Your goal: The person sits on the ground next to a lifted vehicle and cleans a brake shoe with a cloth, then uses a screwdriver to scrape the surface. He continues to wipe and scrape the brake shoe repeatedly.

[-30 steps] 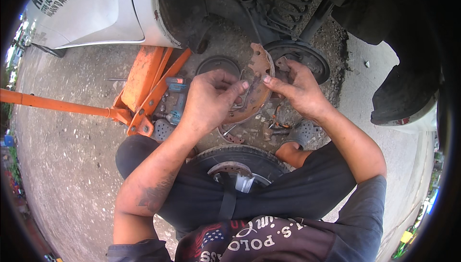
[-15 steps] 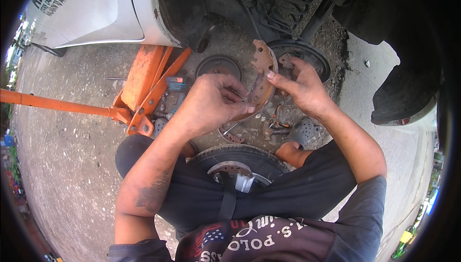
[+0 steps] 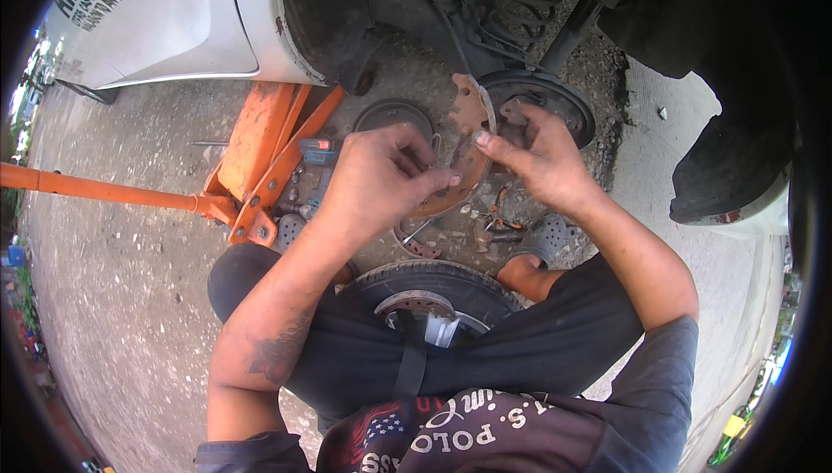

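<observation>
A rusty, curved brake shoe (image 3: 469, 105) is held up in front of me with its holed flat side showing. My right hand (image 3: 546, 150) grips its right edge, with the thumb pressed on the face and the fingers behind. My left hand (image 3: 392, 169) is at the shoe's lower left, fingers curled and thumb tip lying over the shoe. Whatever lies between those fingers is too small or hidden to make out. Just beyond the right hand is the dark, round brake backing plate (image 3: 572, 109) on the car's axle. A brake drum (image 3: 394, 112) rests on the ground behind my left hand.
An orange floor jack (image 3: 251, 152) stands at the left, its long handle (image 3: 104, 187) reaching outward. Beside it lies a cordless power tool (image 3: 319, 157). A tyred wheel (image 3: 416, 280) lies between my legs, with another brake shoe (image 3: 416, 302) on it. The car body (image 3: 173, 22) overhangs the far side.
My left hand has shifted slightly, its fingers curling back from the shoe. The brake shoe has tipped a little to the left in my right hand.
</observation>
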`<state>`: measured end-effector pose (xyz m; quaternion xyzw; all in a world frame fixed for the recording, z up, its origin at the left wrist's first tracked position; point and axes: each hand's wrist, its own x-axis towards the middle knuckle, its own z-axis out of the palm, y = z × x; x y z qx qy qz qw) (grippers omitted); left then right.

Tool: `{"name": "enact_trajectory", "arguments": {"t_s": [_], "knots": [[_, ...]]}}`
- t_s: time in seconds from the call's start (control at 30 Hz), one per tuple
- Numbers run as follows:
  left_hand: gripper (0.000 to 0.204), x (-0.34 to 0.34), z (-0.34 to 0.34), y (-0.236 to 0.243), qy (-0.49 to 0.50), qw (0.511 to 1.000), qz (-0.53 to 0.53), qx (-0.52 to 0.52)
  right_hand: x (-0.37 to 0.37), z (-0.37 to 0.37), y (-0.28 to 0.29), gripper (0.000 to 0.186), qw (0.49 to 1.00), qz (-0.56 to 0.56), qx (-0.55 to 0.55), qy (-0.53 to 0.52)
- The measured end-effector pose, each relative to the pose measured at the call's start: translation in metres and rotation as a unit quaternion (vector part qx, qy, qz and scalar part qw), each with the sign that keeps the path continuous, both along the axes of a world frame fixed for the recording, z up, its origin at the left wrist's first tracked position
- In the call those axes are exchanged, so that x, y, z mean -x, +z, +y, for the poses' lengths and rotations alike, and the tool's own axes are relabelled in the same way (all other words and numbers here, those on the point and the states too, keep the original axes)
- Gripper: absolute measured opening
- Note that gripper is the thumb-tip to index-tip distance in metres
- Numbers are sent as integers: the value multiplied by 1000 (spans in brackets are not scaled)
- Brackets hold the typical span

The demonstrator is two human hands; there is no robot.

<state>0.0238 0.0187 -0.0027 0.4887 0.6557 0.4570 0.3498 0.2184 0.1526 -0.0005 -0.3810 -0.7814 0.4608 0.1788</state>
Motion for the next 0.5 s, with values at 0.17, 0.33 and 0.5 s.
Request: {"name": "enact_trajectory", "arguments": {"t_s": [0.17,0.33,0.5], "knots": [[30,1,-1,1,-17,996,86,-24,0,0,4,102,1000,6,18,9],[31,-1,-2,-2,-34,984,154,-86,1,-3,7,100,1000,20,17,18],[28,-3,-1,-4,-59,963,211,-158,0,-4,8,97,1000,7,21,17]]}}
